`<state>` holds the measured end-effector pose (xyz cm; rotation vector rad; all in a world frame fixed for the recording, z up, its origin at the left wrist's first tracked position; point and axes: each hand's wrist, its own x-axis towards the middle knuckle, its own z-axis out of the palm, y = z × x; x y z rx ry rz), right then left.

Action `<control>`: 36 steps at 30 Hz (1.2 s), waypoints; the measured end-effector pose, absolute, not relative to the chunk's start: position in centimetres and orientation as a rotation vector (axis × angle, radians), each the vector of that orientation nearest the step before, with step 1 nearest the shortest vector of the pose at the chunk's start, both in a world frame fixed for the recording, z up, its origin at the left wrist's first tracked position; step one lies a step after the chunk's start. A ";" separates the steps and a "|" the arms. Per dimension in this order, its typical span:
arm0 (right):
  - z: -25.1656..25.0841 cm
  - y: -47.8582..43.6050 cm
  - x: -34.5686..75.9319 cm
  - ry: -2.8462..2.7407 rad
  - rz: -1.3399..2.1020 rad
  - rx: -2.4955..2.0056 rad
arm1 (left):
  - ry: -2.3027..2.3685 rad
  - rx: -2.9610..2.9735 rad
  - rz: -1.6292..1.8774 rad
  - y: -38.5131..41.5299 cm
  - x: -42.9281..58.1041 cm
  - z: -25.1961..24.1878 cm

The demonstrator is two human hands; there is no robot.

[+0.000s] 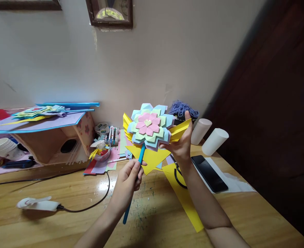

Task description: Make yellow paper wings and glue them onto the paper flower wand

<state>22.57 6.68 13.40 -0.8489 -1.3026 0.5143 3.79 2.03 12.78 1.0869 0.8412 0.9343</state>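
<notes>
A layered paper flower in blue, green and pink, with a small pale heart at its centre, is held above the table. Its blue stem runs down through my left hand, whose fingers are wrapped round it. Yellow pleated paper wings stick out on both sides of the flower. At the right wing, my right hand is spread, the thumb pointing up and the palm against the wing. Some of its fingers are hidden behind the flower. Yellow paper lies below, and black-handled scissors are partly covered by my right forearm.
A white glue gun with a black cord lies at left. A box carries another paper flower. Markers and a bowl of scraps stand beside it. A phone and two white rolls are at right.
</notes>
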 end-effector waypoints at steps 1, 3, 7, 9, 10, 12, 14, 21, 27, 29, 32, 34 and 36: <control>13.2 6.9 22.7 -1.313 0.523 -0.858 | 0.843 1.087 0.930 2.0 3.8 12.8; 12.8 7.3 22.9 -1.312 0.537 -0.851 | 0.847 1.086 0.921 2.0 3.8 12.7; 12.2 8.0 23.2 -1.206 0.548 -0.818 | 0.843 1.090 0.907 2.0 3.8 12.7; 12.1 8.1 23.4 -1.174 0.549 -0.800 | 0.839 1.092 0.904 2.0 3.7 12.7; 12.0 8.1 23.5 -1.171 0.550 -0.792 | 0.837 1.093 0.904 2.0 3.7 12.7; 12.1 8.0 23.9 -1.186 0.560 -0.782 | 0.830 1.093 0.905 2.0 3.7 12.7; 12.2 7.9 24.2 -1.211 0.583 -0.792 | 0.827 1.092 0.906 2.0 3.7 12.7; 12.3 8.0 24.8 -1.184 0.574 -0.803 | 0.828 1.066 0.877 1.9 3.8 12.8; 11.8 8.3 25.5 -1.203 0.545 -0.749 | 0.829 1.066 0.890 1.9 3.9 12.8; 11.7 8.4 25.7 -1.229 0.555 -0.660 | 0.827 1.068 0.907 2.1 3.8 12.7; 11.7 8.3 25.9 -1.287 0.584 -0.576 | 0.826 1.062 0.916 2.2 3.7 12.6; 11.8 8.1 26.0 -1.306 0.591 -0.591 | 0.825 1.056 0.914 2.3 3.6 12.5; 12.0 7.9 26.0 -1.302 0.586 -0.622 | 0.825 1.055 0.912 2.3 3.6 12.5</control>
